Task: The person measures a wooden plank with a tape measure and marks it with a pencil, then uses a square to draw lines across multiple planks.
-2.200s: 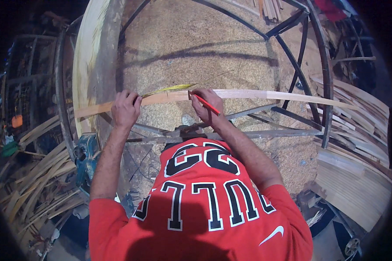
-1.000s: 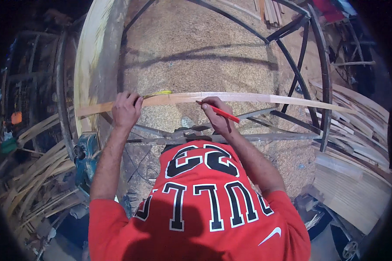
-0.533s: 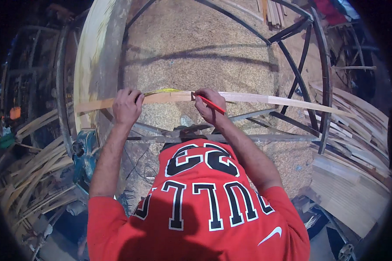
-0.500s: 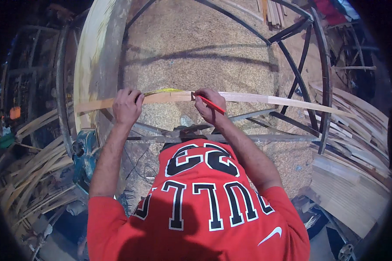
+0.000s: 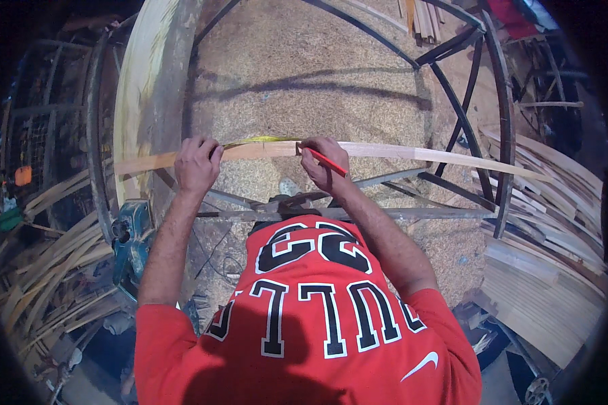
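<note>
A long, pale wooden strip (image 5: 385,150) lies crosswise in front of me, over a dark metal frame. Along its far edge runs the yellow blade of a tape measure (image 5: 260,140), bowed slightly between my hands. My left hand (image 5: 198,164) is closed over the strip and the blade's left end. My right hand (image 5: 327,164) is closed around a red pencil (image 5: 327,162) and rests at the strip near a dark mark (image 5: 298,148). Its fingers hide the pencil's point and the blade's other end.
A thick timber beam (image 5: 157,81) crosses the metal frame (image 5: 505,121) at left. A blue-green power tool (image 5: 132,236) sits beside my left forearm. Stacked wooden strips (image 5: 67,270) lie at left, more boards (image 5: 534,290) at right. Sawdust covers the floor (image 5: 304,101).
My right hand, with the red pencil, has shifted very slightly to the left. My left hand and the wooden strip have stayed in place.
</note>
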`<state>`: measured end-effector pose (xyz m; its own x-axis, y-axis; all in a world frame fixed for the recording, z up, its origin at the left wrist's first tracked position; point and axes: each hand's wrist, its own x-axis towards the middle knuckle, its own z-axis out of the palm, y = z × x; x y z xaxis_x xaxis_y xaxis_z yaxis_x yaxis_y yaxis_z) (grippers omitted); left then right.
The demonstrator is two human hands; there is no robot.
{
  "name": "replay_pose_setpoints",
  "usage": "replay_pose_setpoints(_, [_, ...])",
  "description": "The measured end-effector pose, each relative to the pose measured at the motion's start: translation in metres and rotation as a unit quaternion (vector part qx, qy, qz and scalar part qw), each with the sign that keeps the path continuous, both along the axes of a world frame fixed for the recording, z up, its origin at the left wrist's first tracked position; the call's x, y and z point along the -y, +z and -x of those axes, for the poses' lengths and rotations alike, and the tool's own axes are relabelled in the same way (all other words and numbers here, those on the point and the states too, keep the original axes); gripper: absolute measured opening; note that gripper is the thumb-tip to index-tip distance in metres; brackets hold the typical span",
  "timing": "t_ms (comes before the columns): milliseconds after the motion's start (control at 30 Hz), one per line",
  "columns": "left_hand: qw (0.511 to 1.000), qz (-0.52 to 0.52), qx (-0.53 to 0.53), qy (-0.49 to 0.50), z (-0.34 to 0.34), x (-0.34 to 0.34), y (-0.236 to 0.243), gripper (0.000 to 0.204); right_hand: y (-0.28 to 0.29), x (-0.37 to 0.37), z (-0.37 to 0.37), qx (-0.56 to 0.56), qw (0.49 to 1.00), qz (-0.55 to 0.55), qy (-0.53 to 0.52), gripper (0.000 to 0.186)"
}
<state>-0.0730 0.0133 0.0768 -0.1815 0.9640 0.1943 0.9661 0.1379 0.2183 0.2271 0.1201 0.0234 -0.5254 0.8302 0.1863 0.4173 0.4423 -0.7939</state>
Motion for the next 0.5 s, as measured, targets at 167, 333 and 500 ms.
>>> replay_pose_setpoints(167, [1.0,0.006,0.003,0.002,0.003,0.002,-0.004,0.009,0.012,-0.001,-0.001,0.025,0.998,0.065,0.007,0.023])
replay_pose_setpoints(333, [1.0,0.01,0.023,0.0,0.002,-0.002,0.006,0.012,0.003,-0.008,-0.038,-0.231,0.91,0.313,-0.144,0.019])
replay_pose_setpoints(500, [0.99,0.143,0.01,0.002,0.013,-0.024,0.031,0.013,0.002,-0.021,-0.093,-0.104,0.943,0.292,-0.125,0.02])
